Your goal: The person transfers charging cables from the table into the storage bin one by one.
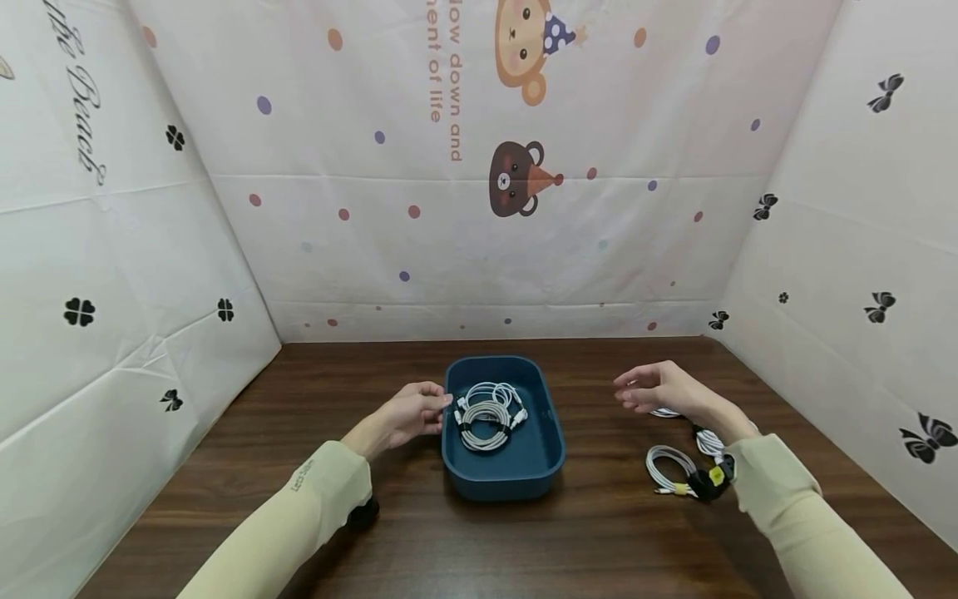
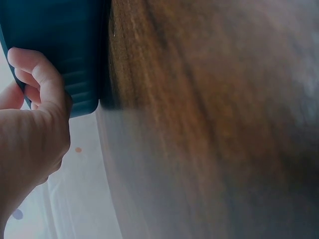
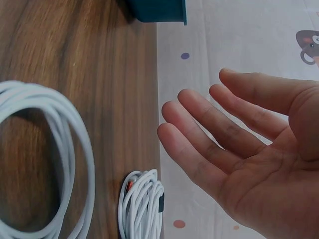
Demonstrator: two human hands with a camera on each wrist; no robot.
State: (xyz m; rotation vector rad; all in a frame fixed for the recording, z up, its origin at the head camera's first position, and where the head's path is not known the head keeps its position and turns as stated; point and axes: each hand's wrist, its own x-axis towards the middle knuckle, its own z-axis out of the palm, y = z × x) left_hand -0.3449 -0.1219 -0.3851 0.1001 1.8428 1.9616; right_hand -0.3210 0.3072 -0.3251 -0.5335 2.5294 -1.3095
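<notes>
A dark blue plastic box (image 1: 503, 491) stands mid-table with coiled white cables (image 1: 486, 426) inside, tied with black straps. My left hand (image 1: 412, 412) pinches the box's left wall, with the thumb at the rim and fingers on the outside; the left wrist view shows this hand (image 2: 40, 109) at the box wall (image 2: 60, 45) up close. My right hand (image 1: 666, 389) is raised to the right of the box, palm bare and fingers loosely extended in the right wrist view. Beneath and beside it lie more coiled cables (image 1: 669, 466), partly hidden by the wrist.
Dark wooden table (image 1: 359, 374) under everything. White printed sheets (image 1: 449, 249) stand as walls at the back and both sides. Another coiled white cable (image 3: 142, 204) lies near the table's far edge in the right wrist view. A black camera band (image 1: 364, 513) is on my left wrist.
</notes>
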